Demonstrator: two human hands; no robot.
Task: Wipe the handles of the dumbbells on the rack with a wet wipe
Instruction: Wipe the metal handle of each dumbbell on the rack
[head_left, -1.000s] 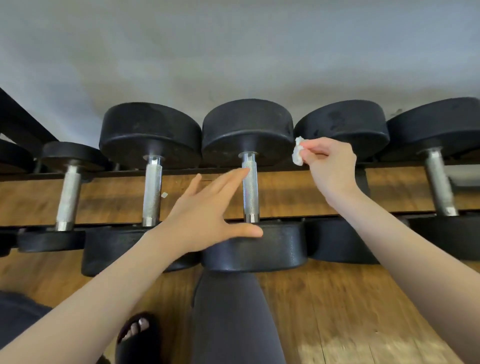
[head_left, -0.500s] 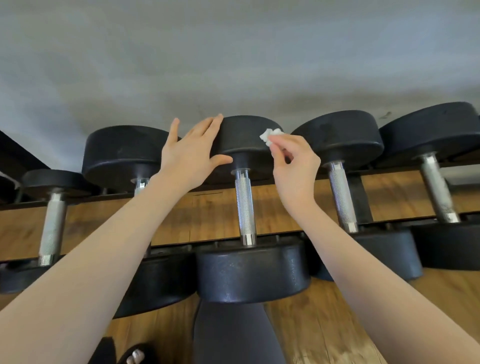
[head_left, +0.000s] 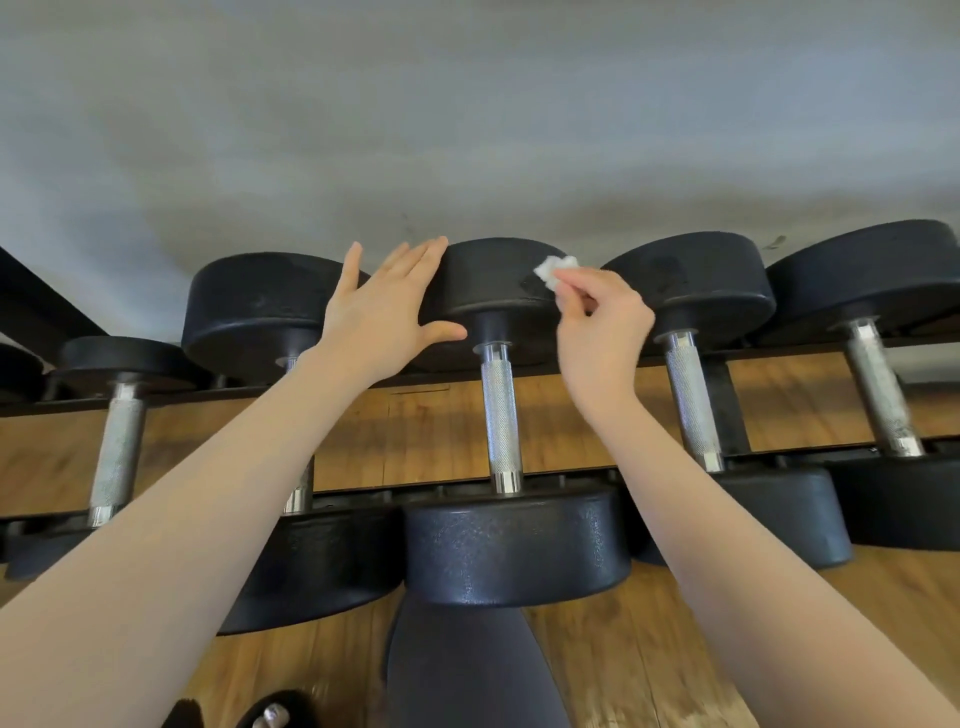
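Several black dumbbells with knurled silver handles lie side by side on a rack. The middle dumbbell (head_left: 514, 540) has its bare handle (head_left: 500, 421) between my two forearms. My left hand (head_left: 382, 317) lies flat with straight fingers against the left side of that dumbbell's far head (head_left: 498, 283). My right hand (head_left: 602, 327) pinches a small crumpled white wet wipe (head_left: 553, 270) at the far head's right edge, above the handle.
Neighbouring handles stand at the left (head_left: 118, 452) and at the right (head_left: 691, 405), with another further right (head_left: 880, 389). A grey wall (head_left: 467, 130) rises behind the rack rail (head_left: 571, 376). Wooden floor (head_left: 649, 660), my dark-clad knee (head_left: 467, 670) and a sandalled foot (head_left: 270, 717) lie below.
My left hand rose from the near head of the middle dumbbell to its far head. My right hand carried the wipe left from the neighbouring dumbbell to the middle one's far head.
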